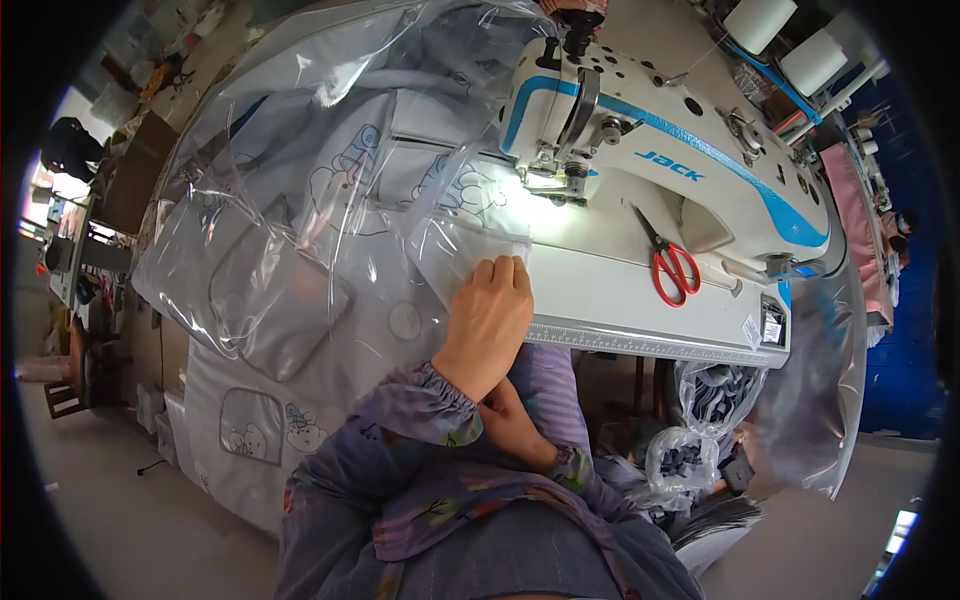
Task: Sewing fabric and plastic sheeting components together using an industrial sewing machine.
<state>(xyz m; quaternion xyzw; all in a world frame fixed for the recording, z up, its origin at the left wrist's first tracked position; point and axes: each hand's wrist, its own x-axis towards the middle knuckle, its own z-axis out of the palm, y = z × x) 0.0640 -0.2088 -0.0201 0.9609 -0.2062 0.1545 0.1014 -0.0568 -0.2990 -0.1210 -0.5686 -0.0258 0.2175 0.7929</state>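
Note:
My left hand lies at the front left of a white and blue sewing machine, its fingers bent and pressed together on the edge of a clear plastic sheet. The sheet covers pale grey fabric printed with cartoon animals. My right hand is lower, below the table edge and partly behind my left wrist; its fingertips are hidden. Under the lit needle area lies the upper edge of the plastic and fabric. Red-handled scissors rest on the white machine bed, apart from both hands.
A ruler strip runs along the bed's front edge. White thread cones stand at the back right. Plastic bags with dark pieces hang below right. Grey fabric and loose plastic spread over the left side and down toward the floor.

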